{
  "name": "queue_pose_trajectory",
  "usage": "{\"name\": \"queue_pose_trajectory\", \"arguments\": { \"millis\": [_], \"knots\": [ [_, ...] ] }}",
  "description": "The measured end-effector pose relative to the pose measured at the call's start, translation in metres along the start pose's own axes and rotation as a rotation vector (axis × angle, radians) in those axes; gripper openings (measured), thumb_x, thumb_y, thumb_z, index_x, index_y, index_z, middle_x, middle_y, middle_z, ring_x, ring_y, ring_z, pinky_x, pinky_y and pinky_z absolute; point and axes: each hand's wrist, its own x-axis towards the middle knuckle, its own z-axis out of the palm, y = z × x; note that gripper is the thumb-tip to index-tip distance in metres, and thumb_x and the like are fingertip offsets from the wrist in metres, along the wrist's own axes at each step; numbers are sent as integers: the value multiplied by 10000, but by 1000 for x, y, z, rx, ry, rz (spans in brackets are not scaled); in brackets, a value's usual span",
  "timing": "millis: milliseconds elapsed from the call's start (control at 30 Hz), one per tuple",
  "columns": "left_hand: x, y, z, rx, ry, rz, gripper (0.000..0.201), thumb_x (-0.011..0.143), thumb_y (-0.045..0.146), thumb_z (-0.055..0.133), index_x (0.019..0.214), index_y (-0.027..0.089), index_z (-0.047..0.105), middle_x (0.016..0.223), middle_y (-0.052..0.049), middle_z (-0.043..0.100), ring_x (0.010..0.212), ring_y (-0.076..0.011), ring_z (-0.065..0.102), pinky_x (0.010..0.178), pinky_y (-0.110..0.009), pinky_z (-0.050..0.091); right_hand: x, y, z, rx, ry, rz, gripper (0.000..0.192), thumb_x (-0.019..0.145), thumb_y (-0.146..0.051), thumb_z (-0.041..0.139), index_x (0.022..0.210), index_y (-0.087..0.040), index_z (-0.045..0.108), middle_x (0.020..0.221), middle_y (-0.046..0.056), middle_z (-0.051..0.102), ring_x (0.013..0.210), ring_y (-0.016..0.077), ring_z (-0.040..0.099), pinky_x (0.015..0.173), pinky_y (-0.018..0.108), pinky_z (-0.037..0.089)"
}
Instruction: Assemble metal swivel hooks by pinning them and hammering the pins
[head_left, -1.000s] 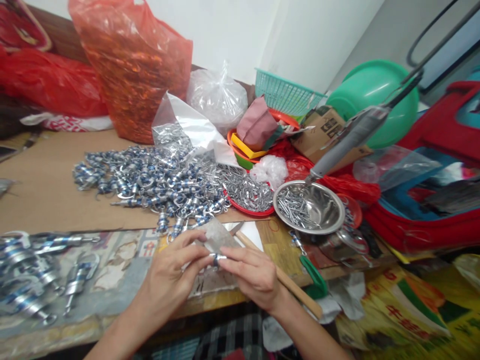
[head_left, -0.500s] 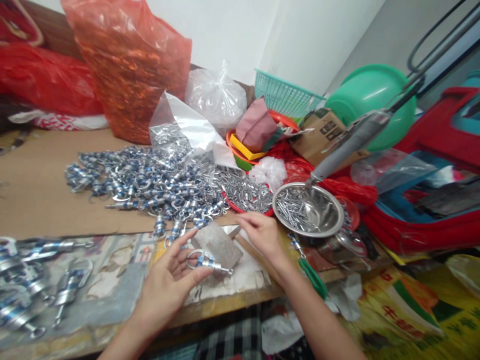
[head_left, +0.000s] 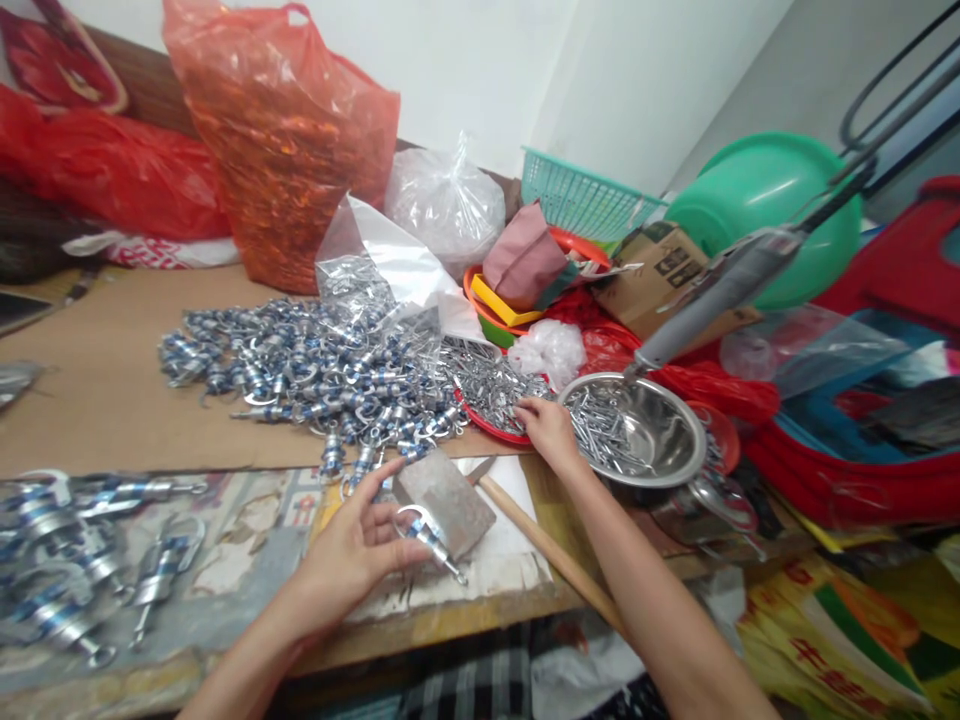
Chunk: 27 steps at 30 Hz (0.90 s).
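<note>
My left hand point(head_left: 352, 540) is closed on a small silver-and-blue metal hook fitting point(head_left: 431, 540), its thumb along the body and the eyelet end pointing down right. Just behind the fitting sits a grey metal block point(head_left: 450, 500) on white paper. My right hand point(head_left: 551, 430) reaches to the edge of a red tray point(head_left: 499, 430) heaped with small silver metal parts point(head_left: 499, 385). Its fingers are pinched at the parts; what lies between them is too small to make out. A hammer point(head_left: 555, 545) with a wooden handle lies beside the block, its handle running under my right forearm.
A large heap of hook fittings point(head_left: 315, 365) spreads over the cardboard, with several more point(head_left: 52, 560) at the left front. A steel bowl point(head_left: 679, 425) with metal pins stands right of the tray. Behind are an orange bag point(head_left: 292, 150), a teal basket point(head_left: 585, 195) and a green basin point(head_left: 787, 200).
My right hand has moved from beside the hammer head forward and right to the red tray. My left hand keeps the hook fitting, now tilted further down. The view has shifted slightly.
</note>
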Motion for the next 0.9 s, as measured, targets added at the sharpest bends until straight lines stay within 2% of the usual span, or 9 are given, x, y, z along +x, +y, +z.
{"name": "queue_pose_trajectory", "arguments": {
  "millis": [67, 133, 233, 367, 533, 700, 800, 867, 900],
  "knots": [
    [2, -1, -2, -9, 5, 2, 954, 506, 157, 760, 1297, 216, 230, 734, 14, 616, 721, -188, 621, 691, -332, 480, -20, -10, -2, 102, -62, -27, 230, 832, -247, 434, 950, -142, 601, 820, 64, 666, 755, 157, 619, 692, 273, 468],
    [4, -2, -3, -11, -7, 1, 943, 512, 154, 758, 1295, 222, 239, 728, 18, 615, 711, -177, 619, 679, -314, 476, -46, -26, -2, 244, -187, -77, 211, 824, -281, 457, 876, -137, 602, 702, 26, 653, 622, 122, 602, 583, 222, 461],
    [4, -2, -3, 0, -17, 5, 916, 529, 153, 754, 1291, 222, 250, 721, 23, 613, 684, -155, 609, 657, -284, 470, -78, -54, 2, 467, -403, -195, 136, 777, -239, 530, 730, -144, 614, 646, -5, 603, 586, 97, 545, 538, 188, 405],
    [3, -3, -3, 3, -28, 36, 895, 537, 156, 749, 1284, 204, 257, 700, 25, 612, 693, -161, 609, 650, -278, 468, -92, -75, 9, 331, -438, -326, 112, 764, -235, 567, 716, -178, 650, 672, -24, 585, 634, 94, 524, 569, 187, 363],
    [3, -3, -2, -20, -58, 36, 899, 541, 147, 742, 1285, 194, 239, 731, 7, 634, 699, -171, 616, 638, -283, 466, -92, -83, 20, 234, -339, -371, 105, 749, -247, 609, 796, -235, 702, 686, -15, 599, 664, 108, 538, 600, 205, 372],
    [4, -1, -2, -7, -61, 42, 888, 546, 156, 736, 1284, 191, 244, 705, 16, 622, 712, -183, 617, 657, -301, 465, -97, -82, 24, 360, -209, -365, 210, 735, -240, 623, 940, -239, 669, 776, 2, 600, 709, 122, 547, 638, 226, 418],
    [3, 0, -2, 20, -40, 38, 876, 546, 165, 734, 1283, 199, 260, 709, 19, 615, 691, -175, 612, 633, -291, 460, -100, -64, 16, 440, -13, -344, 212, 807, -220, 518, 987, -221, 630, 864, 23, 607, 810, 135, 555, 724, 246, 430],
    [2, 1, -1, 28, -31, 35, 877, 546, 158, 731, 1284, 198, 261, 723, 15, 613, 685, -170, 610, 637, -295, 462, -104, -43, 8, 333, 122, -271, 212, 824, -231, 476, 985, -201, 610, 917, 48, 599, 877, 160, 547, 774, 277, 421],
    [1, 1, 0, 27, -29, 35, 878, 545, 152, 730, 1285, 197, 260, 725, 16, 611, 686, -169, 609, 644, -299, 464, -107, -31, 4, 226, 131, -229, 230, 812, -254, 489, 1007, -192, 594, 936, 62, 593, 895, 180, 544, 787, 300, 418]
  ]
}}
